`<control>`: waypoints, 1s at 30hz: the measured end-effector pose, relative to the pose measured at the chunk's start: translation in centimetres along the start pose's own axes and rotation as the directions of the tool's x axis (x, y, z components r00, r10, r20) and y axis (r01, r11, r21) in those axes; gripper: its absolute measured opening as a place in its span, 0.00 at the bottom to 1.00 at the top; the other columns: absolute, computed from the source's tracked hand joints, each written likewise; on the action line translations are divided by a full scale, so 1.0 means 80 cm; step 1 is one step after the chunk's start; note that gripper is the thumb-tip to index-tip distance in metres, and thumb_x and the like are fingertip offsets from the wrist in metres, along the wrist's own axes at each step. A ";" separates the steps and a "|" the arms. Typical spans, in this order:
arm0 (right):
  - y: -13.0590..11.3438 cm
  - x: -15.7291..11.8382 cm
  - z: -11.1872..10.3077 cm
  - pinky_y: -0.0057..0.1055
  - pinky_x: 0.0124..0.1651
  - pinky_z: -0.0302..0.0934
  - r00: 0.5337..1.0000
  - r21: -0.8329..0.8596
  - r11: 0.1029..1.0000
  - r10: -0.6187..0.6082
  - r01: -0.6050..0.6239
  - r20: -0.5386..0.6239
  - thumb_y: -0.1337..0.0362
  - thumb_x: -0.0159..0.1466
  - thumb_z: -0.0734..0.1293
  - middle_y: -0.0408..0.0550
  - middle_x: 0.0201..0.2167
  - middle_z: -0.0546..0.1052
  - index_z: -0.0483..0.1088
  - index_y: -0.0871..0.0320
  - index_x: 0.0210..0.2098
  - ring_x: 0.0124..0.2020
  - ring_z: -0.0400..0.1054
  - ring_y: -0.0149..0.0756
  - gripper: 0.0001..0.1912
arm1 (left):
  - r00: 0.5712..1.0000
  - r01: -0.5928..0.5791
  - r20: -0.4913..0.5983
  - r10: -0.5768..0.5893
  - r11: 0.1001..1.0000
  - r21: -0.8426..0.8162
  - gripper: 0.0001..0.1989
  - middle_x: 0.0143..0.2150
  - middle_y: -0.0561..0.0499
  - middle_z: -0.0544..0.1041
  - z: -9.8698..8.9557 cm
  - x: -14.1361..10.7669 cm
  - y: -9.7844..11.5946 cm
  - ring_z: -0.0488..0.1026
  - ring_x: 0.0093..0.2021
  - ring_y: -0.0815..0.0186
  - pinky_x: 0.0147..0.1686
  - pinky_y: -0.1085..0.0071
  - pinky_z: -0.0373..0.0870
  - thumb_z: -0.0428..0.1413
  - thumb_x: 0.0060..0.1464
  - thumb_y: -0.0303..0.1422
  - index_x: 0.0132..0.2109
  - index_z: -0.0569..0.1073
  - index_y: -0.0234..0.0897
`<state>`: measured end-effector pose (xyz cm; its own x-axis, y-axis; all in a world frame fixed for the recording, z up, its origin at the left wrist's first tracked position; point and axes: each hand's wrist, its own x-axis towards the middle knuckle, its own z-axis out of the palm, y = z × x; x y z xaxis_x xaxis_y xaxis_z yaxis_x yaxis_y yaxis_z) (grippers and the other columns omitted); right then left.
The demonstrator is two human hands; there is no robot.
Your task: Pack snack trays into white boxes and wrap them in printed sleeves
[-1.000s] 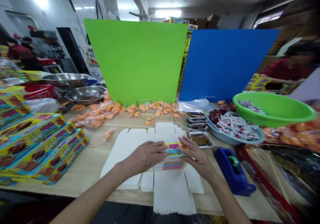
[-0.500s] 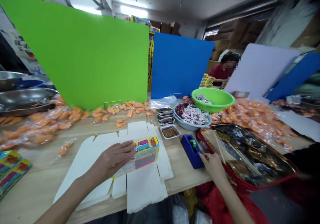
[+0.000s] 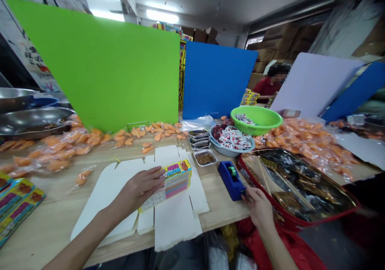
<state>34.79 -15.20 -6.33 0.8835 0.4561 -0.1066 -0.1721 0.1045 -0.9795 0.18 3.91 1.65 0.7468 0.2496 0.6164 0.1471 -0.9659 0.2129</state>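
Note:
A small printed carton (image 3: 177, 178) in yellow, pink and blue stands on flattened white cardboard (image 3: 176, 226). My left hand (image 3: 147, 186) lies over its left end and top edge, fingers wrapped on it, hiding that part. Just right of the cardboard is a blue tape dispenser (image 3: 231, 181) with a green-cored roll. My right hand (image 3: 259, 209) is at the dispenser's near, cutter end, thumb and fingers pinched together on the tape there. The tape itself is too thin to make out clearly.
Right of the dispenser sits a red-rimmed tray (image 3: 331, 218) of dark packets and sticks. Behind are foil trays (image 3: 205, 157), a blue bowl (image 3: 230, 153) of sachets and a green basin (image 3: 267, 121). Bagged orange pieces (image 3: 57, 151) lie left. A co-worker (image 3: 267, 86) sits beyond.
My right hand has drawn slightly toward me and to the right, along the dispenser's cutter end. My left hand stays on the carton. The view has shifted a little.

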 end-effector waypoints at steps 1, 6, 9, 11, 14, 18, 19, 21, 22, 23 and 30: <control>0.005 -0.005 -0.001 0.29 0.32 0.65 1.000 0.034 0.999 0.011 -0.011 -0.008 0.53 0.36 0.74 0.38 0.22 0.68 0.66 0.58 0.20 0.26 0.64 0.30 0.20 | 1.000 0.017 -0.023 -0.017 1.000 0.007 0.14 0.49 0.51 0.75 0.003 0.003 0.002 0.68 0.54 0.62 0.48 0.67 0.71 0.52 0.55 0.30 0.48 0.73 0.46; 0.026 -0.012 -0.007 0.33 0.34 0.67 0.996 0.094 0.993 0.077 -0.073 -0.040 0.54 0.31 0.76 0.40 0.21 0.70 0.69 0.59 0.20 0.26 0.66 0.33 0.21 | 0.993 0.089 -0.090 -0.082 0.993 0.076 0.13 0.47 0.50 0.76 0.020 0.015 0.009 0.71 0.51 0.60 0.46 0.64 0.73 0.52 0.55 0.33 0.47 0.74 0.43; 0.028 -0.016 -0.012 0.33 0.31 0.67 0.993 0.074 0.991 0.117 -0.115 -0.019 0.56 0.28 0.77 0.41 0.19 0.71 0.69 0.60 0.18 0.25 0.66 0.35 0.21 | 0.989 0.111 -0.110 -0.103 0.992 0.068 0.12 0.47 0.51 0.76 0.026 0.016 0.008 0.71 0.51 0.61 0.46 0.65 0.73 0.53 0.55 0.33 0.46 0.74 0.43; 0.026 -0.027 -0.009 0.30 0.26 0.66 0.989 0.056 0.987 0.147 -0.148 0.011 0.56 0.30 0.77 0.40 0.18 0.70 0.69 0.60 0.19 0.22 0.65 0.33 0.21 | 0.987 0.122 -0.115 -0.115 0.991 0.056 0.12 0.47 0.51 0.76 0.027 0.015 0.010 0.71 0.51 0.61 0.46 0.65 0.73 0.53 0.54 0.32 0.46 0.74 0.44; 0.013 -0.059 0.018 0.24 0.20 0.59 0.976 0.052 0.982 0.176 -0.183 0.126 0.56 0.36 0.77 0.40 0.17 0.70 0.70 0.60 0.24 0.19 0.61 0.28 0.20 | 0.985 0.133 -0.121 -0.123 0.988 0.079 0.12 0.46 0.50 0.77 0.029 0.015 0.017 0.71 0.50 0.59 0.45 0.64 0.73 0.53 0.54 0.30 0.45 0.75 0.42; -0.028 -0.110 0.097 0.22 0.20 0.56 0.897 0.106 0.973 0.141 -0.203 0.418 0.59 0.44 0.75 0.38 0.20 0.70 0.66 0.58 0.40 0.20 0.60 0.27 0.25 | 0.973 0.203 -0.135 -0.189 0.973 0.105 0.08 0.45 0.48 0.77 0.038 0.019 0.030 0.71 0.50 0.57 0.45 0.60 0.73 0.53 0.54 0.28 0.39 0.75 0.39; -0.038 -0.120 0.120 0.22 0.20 0.56 0.866 0.124 0.968 0.131 -0.216 0.483 0.60 0.46 0.74 0.37 0.19 0.69 0.63 0.57 0.45 0.20 0.61 0.28 0.29 | 0.968 0.221 -0.143 -0.206 0.970 0.101 0.07 0.45 0.48 0.77 0.040 0.020 0.032 0.71 0.50 0.57 0.44 0.60 0.73 0.53 0.54 0.28 0.38 0.75 0.39; -0.053 -0.135 0.164 0.23 0.20 0.56 0.832 0.164 0.963 0.090 -0.212 0.547 0.60 0.47 0.73 0.36 0.19 0.69 0.58 0.55 0.47 0.20 0.62 0.29 0.31 | 0.963 0.235 -0.161 -0.217 0.967 0.103 0.06 0.44 0.47 0.78 0.043 0.021 0.034 0.71 0.50 0.57 0.43 0.61 0.73 0.53 0.53 0.27 0.34 0.75 0.38; -0.056 -0.139 0.183 0.23 0.20 0.56 0.826 0.180 0.963 0.069 -0.202 0.559 0.60 0.48 0.73 0.36 0.19 0.69 0.57 0.55 0.44 0.20 0.62 0.29 0.29 | 0.962 0.237 -0.169 -0.217 0.965 0.110 0.06 0.43 0.47 0.78 0.045 0.021 0.035 0.71 0.49 0.58 0.42 0.61 0.73 0.53 0.53 0.27 0.33 0.74 0.38; -0.056 -0.142 0.200 0.24 0.19 0.56 0.827 0.188 0.965 0.048 -0.184 0.560 0.59 0.48 0.73 0.36 0.19 0.69 0.57 0.55 0.41 0.19 0.63 0.29 0.26 | 0.961 0.239 -0.174 -0.217 0.964 0.120 0.06 0.43 0.47 0.78 0.045 0.021 0.036 0.72 0.49 0.58 0.42 0.62 0.73 0.53 0.53 0.27 0.33 0.74 0.38; -0.022 -0.140 0.247 0.20 0.13 0.52 0.876 0.062 0.998 -0.044 0.016 0.481 0.58 0.50 0.70 0.29 0.15 0.63 0.50 0.53 0.31 0.14 0.58 0.26 0.22 | 0.963 0.249 -0.153 -0.223 0.950 0.187 0.08 0.44 0.45 0.77 0.045 0.023 0.048 0.71 0.50 0.56 0.41 0.61 0.72 0.51 0.54 0.26 0.33 0.74 0.37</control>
<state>16.59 -3.01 -0.04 0.5719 0.8197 0.0316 -0.1848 0.1663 -0.9686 4.47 0.45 0.88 0.5868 0.4658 0.6624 0.4475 -0.8683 0.2141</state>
